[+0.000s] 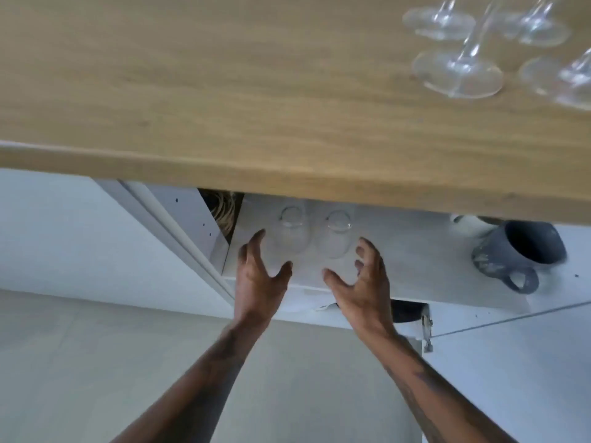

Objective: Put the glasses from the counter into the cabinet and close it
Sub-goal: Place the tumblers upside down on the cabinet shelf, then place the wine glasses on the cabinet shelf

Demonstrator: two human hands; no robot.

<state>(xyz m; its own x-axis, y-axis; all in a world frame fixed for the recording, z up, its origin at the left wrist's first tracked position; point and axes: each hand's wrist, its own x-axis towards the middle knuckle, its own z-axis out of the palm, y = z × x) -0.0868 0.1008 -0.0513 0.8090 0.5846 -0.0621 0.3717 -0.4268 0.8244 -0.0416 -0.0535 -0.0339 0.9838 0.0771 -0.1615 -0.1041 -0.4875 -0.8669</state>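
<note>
Standing side by side on the white cabinet shelf [415,266] are two clear stemless tumblers: left tumbler [291,233], right tumbler [335,238]. Both are rounded, thin-walled and smooth, nearly touching each other, their rims partly tucked under the counter's front edge. Glass is faint against the white board; outlines soft.

Left hand [259,276] is spread, thumb and fingers splayed, just short of the left tumbler; whether a fingertip touches the glass cannot be told. Right hand [361,279] likewise splayed, fingers curled loosely, beside the right tumbler, gripping nothing. Both forearms come up from the lower frame.

Shelf surface is matte white, flat, with a squared front lip. To the right, well apart from the tumblers, a grey ceramic mug [518,254] lies tilted, speckled glaze, looped handle toward the front. Bare shelf lies between the right tumbler and the mug. At the left, the white cabinet side panel [195,219] with small drilled holes bounds the shelf; the left tumbler sits near it.

Above, the wooden counter [224,107], light oak grain with a thick rounded front edge, overhangs the shelf. On its far right stand stemmed wine glasses [457,71], at least four round clear bases visible, bowls cut off by the frame, blurred.

Right of the shelf, an open white cabinet door [511,362] with a metal hinge [427,327]. Pale grey floor [96,346] below.
</note>
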